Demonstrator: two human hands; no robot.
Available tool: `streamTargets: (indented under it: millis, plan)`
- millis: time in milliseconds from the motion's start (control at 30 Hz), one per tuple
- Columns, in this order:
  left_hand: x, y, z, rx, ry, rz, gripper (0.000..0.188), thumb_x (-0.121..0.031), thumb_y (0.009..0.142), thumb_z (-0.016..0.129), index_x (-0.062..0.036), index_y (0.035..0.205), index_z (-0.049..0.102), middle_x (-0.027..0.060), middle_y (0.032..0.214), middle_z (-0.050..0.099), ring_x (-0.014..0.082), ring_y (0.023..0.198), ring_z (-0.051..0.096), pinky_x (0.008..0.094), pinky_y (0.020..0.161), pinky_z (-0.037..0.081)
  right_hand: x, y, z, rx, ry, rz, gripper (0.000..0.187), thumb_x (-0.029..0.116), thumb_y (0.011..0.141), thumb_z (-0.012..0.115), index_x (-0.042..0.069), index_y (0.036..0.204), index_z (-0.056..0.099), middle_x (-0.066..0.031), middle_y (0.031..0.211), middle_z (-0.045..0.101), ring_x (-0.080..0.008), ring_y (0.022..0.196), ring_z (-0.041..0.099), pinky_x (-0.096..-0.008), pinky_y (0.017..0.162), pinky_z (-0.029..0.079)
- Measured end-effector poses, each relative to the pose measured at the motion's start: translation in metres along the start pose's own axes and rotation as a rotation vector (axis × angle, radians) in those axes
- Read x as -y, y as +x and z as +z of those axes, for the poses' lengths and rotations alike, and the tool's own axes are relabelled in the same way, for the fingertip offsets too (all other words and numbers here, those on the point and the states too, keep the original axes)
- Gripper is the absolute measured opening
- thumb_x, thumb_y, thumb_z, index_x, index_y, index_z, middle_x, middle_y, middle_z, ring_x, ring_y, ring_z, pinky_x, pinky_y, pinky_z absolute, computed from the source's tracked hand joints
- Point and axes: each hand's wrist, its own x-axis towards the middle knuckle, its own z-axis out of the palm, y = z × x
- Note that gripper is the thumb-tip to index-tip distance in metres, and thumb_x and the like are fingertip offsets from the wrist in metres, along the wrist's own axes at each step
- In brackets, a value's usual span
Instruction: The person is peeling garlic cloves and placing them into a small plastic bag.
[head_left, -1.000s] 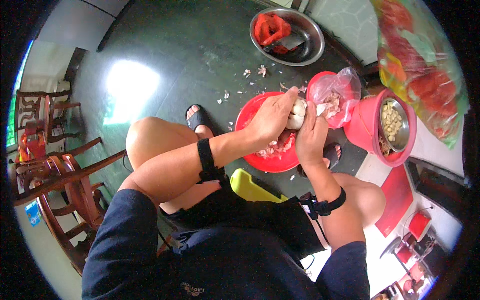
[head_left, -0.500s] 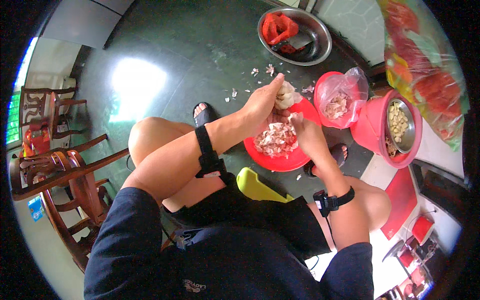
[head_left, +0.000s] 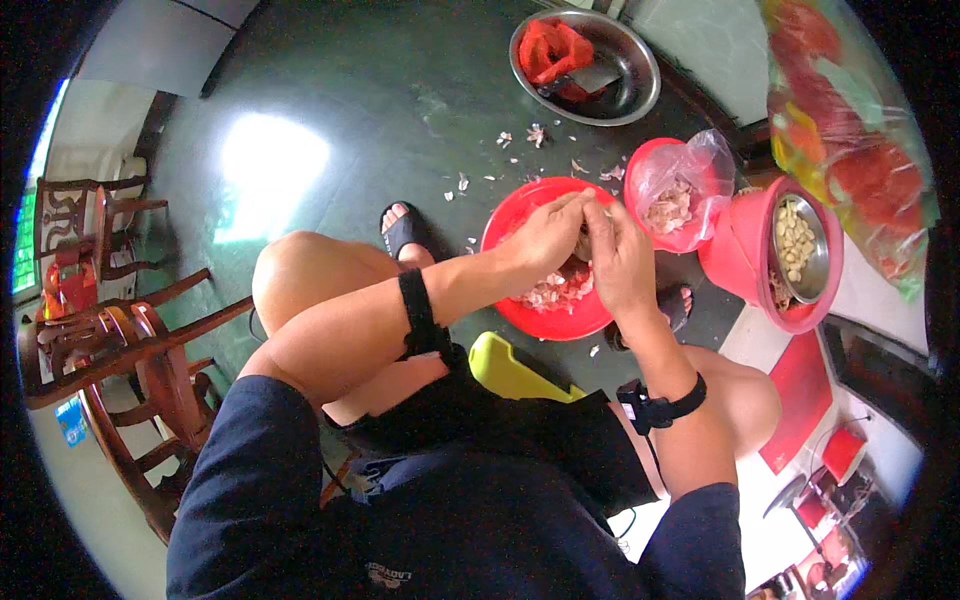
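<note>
My left hand (head_left: 548, 236) and my right hand (head_left: 622, 262) meet above a red basin (head_left: 510, 210), closed around a garlic bulb (head_left: 583, 243). Fingers cover most of the bulb; only a small part shows between the palms. Below them, papery garlic skins (head_left: 556, 292) lie in the basin. To the right, a clear plastic bag (head_left: 705, 165) with more skins sits in a second red basin (head_left: 642, 178). Beside that, a metal bowl (head_left: 818, 232) of peeled garlic cloves (head_left: 795, 238) rests in the mouth of a pink bucket (head_left: 735, 262).
A steel basin (head_left: 640, 85) holding a red mesh bag (head_left: 552, 52) stands at the far side. Bits of skin (head_left: 537, 134) are scattered on the dark floor. A yellow-green plastic piece (head_left: 500, 365) is between my legs. Wooden chairs (head_left: 150, 350) stand at left.
Both hands have come together around the garlic bulb, which was exposed in my left hand. My right hand has moved up to meet the left.
</note>
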Motion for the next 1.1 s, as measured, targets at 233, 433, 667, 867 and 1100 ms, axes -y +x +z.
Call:
streamTargets:
  millis: [233, 433, 667, 867, 1100]
  plan:
    - [-0.038, -0.022, 0.007, 0.062, 0.080, -0.029, 0.052, -0.046, 0.110, 0.040, -0.0036, 0.107, 0.070, 0.0064, 0.094, 0.070, 0.0147, 0.083, 0.065, 0.0329, 0.076, 0.055, 0.007, 0.002, -0.002, 0.005, 0.120, -0.059, 0.044, 0.039, 0.106, 0.049, 0.002, 0.089, 0.064, -0.0232, 0.070, 0.064, -0.0430, 0.067, 0.066, -0.0491, 0.059, 0.049]
    - [-0.032, -0.017, 0.005, 0.123, -0.195, 0.056, 0.053, -0.049, 0.110, 0.041, -0.0048, 0.104, 0.070, 0.0017, 0.087, 0.069, 0.0112, 0.073, 0.062, 0.0288, 0.065, 0.052, 0.019, 0.002, -0.002, -0.085, 0.463, -0.046, 0.043, 0.030, 0.112, 0.042, -0.003, 0.107, 0.069, -0.0119, 0.089, 0.071, -0.0183, 0.081, 0.067, -0.0342, 0.074, 0.053]
    - [-0.043, -0.009, 0.002, 0.211, 0.073, 0.253, 0.057, -0.046, 0.112, 0.037, 0.0011, 0.131, 0.063, 0.0059, 0.107, 0.069, 0.0121, 0.089, 0.062, 0.0296, 0.081, 0.053, 0.034, 0.001, -0.018, -0.021, 0.490, -0.088, 0.042, 0.030, 0.112, 0.042, -0.004, 0.105, 0.068, -0.0104, 0.092, 0.071, -0.0162, 0.086, 0.066, -0.0327, 0.073, 0.051]
    - [-0.065, -0.030, 0.002, 0.322, 0.146, 0.334, 0.058, -0.042, 0.113, 0.032, 0.0015, 0.145, 0.053, 0.0025, 0.102, 0.068, 0.0065, 0.085, 0.058, 0.0247, 0.076, 0.052, 0.026, -0.001, -0.014, -0.018, 0.560, 0.060, 0.038, 0.027, 0.109, 0.045, -0.004, 0.105, 0.067, -0.0100, 0.088, 0.070, -0.0189, 0.078, 0.067, -0.0348, 0.070, 0.051]
    - [-0.071, -0.032, -0.012, 0.545, -0.354, -0.139, 0.062, -0.055, 0.110, 0.030, -0.0144, 0.153, 0.048, 0.0001, 0.063, 0.058, 0.0066, 0.041, 0.039, 0.0233, 0.038, 0.031, 0.021, -0.011, -0.022, 0.144, 1.260, 0.449, 0.022, 0.029, 0.108, 0.051, 0.011, 0.107, 0.064, -0.0016, 0.088, 0.063, -0.0047, 0.056, 0.049, -0.0194, 0.040, 0.029]
